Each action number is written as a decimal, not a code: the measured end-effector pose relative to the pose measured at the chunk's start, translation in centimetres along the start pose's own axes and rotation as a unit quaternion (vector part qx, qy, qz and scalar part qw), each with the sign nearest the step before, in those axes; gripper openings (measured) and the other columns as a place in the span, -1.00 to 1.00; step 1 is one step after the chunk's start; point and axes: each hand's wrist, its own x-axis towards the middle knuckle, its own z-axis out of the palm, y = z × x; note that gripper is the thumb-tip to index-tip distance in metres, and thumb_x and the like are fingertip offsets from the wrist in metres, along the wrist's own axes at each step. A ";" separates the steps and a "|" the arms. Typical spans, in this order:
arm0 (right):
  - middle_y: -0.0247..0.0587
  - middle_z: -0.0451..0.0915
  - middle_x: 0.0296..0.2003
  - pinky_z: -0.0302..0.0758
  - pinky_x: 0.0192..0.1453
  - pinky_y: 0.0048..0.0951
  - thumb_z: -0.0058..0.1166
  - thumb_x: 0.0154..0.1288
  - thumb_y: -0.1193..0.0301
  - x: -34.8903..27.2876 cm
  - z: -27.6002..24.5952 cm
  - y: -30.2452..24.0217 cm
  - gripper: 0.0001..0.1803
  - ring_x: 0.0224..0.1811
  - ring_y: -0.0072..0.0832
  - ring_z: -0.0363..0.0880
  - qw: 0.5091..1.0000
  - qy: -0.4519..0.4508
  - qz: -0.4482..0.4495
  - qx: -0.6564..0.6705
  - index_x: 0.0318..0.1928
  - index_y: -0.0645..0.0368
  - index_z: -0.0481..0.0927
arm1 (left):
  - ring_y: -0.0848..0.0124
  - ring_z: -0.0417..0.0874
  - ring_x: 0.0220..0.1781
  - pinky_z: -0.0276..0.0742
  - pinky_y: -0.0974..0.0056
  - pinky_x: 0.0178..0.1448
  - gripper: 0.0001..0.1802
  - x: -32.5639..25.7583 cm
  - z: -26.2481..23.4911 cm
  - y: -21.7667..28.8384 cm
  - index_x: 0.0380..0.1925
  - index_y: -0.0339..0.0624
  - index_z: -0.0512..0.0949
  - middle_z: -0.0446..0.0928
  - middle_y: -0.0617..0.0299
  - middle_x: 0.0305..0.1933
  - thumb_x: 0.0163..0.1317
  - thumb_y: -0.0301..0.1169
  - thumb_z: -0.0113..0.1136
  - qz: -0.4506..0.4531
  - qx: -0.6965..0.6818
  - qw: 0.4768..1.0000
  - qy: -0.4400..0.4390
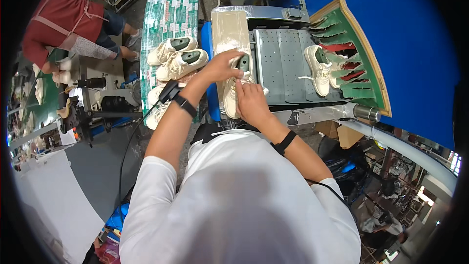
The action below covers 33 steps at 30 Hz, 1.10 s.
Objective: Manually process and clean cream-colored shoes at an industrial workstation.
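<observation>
Now the left hand (225, 67) is grasping a cream lace-up sneaker (230, 99) by its collar; beneath both hands' fingers (239, 89) it is lying, the right hand (254, 103) touching its laces, any pinch unclear.

You are in a shoe-factory workshop: green lasts (191, 57) fill cream sneakers (172, 70) at eleven o'clock, a metal conveyor (288, 63) lies at one, and a co-worker (68, 17) bends near more shoes (39, 91) at ten.
</observation>
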 end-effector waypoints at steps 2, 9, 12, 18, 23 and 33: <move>-0.01 0.62 -0.15 0.50 0.24 -0.11 0.24 0.14 0.41 0.6 -0.9 0.0 -0.25 -0.04 -0.07 0.61 0.997 -0.040 0.030 0.061 0.38 0.45 0.50 | 0.19 0.76 0.22 0.64 0.19 0.23 -0.27 0.9 0.1 0.0 0.38 0.04 0.62 0.71 -0.16 0.24 0.16 -0.29 0.60 -0.189 -0.212 0.942 -0.177; -0.07 0.76 -0.03 0.56 0.21 -0.38 0.08 0.31 0.41 1.6 -3.5 -1.8 -0.39 0.00 -0.40 0.67 0.727 -0.285 0.120 0.614 0.38 0.31 0.60 | 0.24 0.77 0.15 0.62 0.17 0.24 -0.27 0.4 0.9 0.0 0.38 0.02 0.62 0.73 -0.10 0.22 0.15 -0.27 0.61 -0.199 -0.170 0.953 -0.150; 0.01 0.74 -0.03 0.55 0.27 -0.32 0.13 0.28 0.39 -0.2 -4.2 0.4 -0.37 0.07 -0.25 0.69 0.808 -0.309 0.030 0.500 0.37 0.32 0.59 | 0.13 0.65 0.39 0.54 0.09 0.45 -0.22 0.0 0.5 -0.3 0.44 0.06 0.56 0.64 -0.05 0.37 0.17 -0.25 0.61 -0.234 -0.217 0.927 -0.197; 0.10 0.58 -0.14 0.51 0.10 0.10 0.21 0.15 0.45 -2.4 -1.8 2.6 -0.26 -0.04 0.12 0.59 0.976 0.034 0.085 0.197 0.38 0.44 0.49 | 0.15 0.63 0.39 0.52 0.18 0.47 -0.07 -0.5 2.0 1.2 0.49 -0.13 0.48 0.60 -0.01 0.39 0.10 -0.28 0.70 -0.246 -0.363 0.889 -0.129; 0.17 0.59 -0.16 0.51 0.12 0.10 0.21 0.12 0.44 -4.0 -3.3 2.4 -0.26 -0.05 0.12 0.61 0.985 -0.044 0.090 0.139 0.37 0.44 0.50 | 0.14 0.64 0.38 0.52 0.18 0.47 -0.11 -1.0 3.1 1.3 0.46 -0.13 0.50 0.59 -0.04 0.39 0.12 -0.26 0.68 -0.239 -0.307 0.917 -0.084; 0.16 0.60 -0.19 0.53 0.08 0.06 0.20 0.14 0.38 -3.5 -4.0 2.1 -0.29 -0.08 0.08 0.64 0.979 -0.044 0.102 0.169 0.31 0.49 0.53 | 0.14 0.59 0.44 0.50 0.17 0.47 -0.13 -1.0 3.6 2.1 0.47 -0.12 0.51 0.53 -0.08 0.45 0.14 -0.22 0.65 -0.259 -0.345 0.898 -0.085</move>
